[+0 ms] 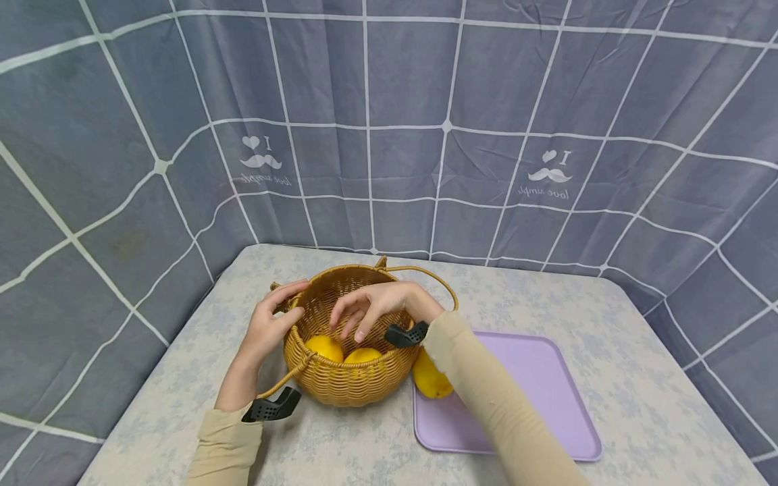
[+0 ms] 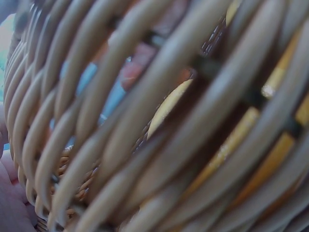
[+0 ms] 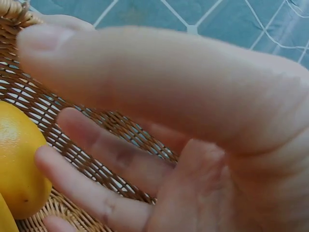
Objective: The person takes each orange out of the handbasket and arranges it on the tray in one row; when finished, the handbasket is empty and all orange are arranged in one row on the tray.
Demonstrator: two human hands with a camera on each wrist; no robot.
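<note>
A round woven wicker basket (image 1: 352, 388) stands on the table, with two yellow fruits, lemons by their look, inside: one lemon (image 1: 325, 347) at the left and another lemon (image 1: 362, 355) beside it. My left hand (image 1: 267, 327) holds the basket's left rim, its thumb over the edge. In the left wrist view the wicker wall (image 2: 145, 135) fills most of the picture. Over the basket's opening hangs my right hand (image 1: 377, 304), fingers loosely bent above the lemons and nothing between them. The right wrist view shows its fingers (image 3: 106, 203) close to a lemon (image 3: 21, 164).
A lilac tray (image 1: 535, 378) lies right of the basket, partly under my right sleeve. Another lemon (image 1: 431, 376) sits on its left part, against the basket's side. One basket handle (image 1: 446, 283) arches out to the right. A checked curtain (image 1: 407, 162) borders the table behind.
</note>
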